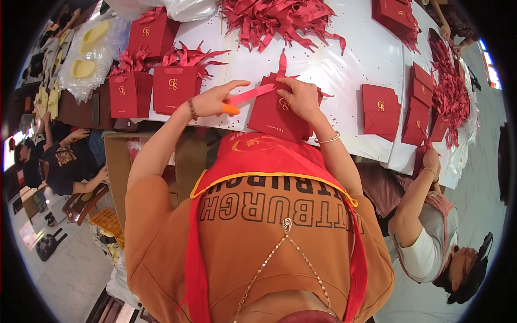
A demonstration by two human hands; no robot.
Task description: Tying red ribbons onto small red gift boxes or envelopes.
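left hand (212,101) pinches a pink strip (252,95), right hand (299,97) grips a half-hidden red bag (274,116)

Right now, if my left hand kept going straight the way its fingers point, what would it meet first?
Your left hand points rightward along the pink strip, so it would likely meet the red paper bag first, then your right hand. Depth is hard to judge here.

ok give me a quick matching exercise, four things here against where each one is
1. flat red paper gift bag
2. orange-tipped pink tool
3. heap of red ribbons
4. two standing red paper bags

a. far table edge, centre
b. in the left hand
c. under the right hand
d. left of the hands, upright

Pairs: 1-c, 2-b, 3-a, 4-d
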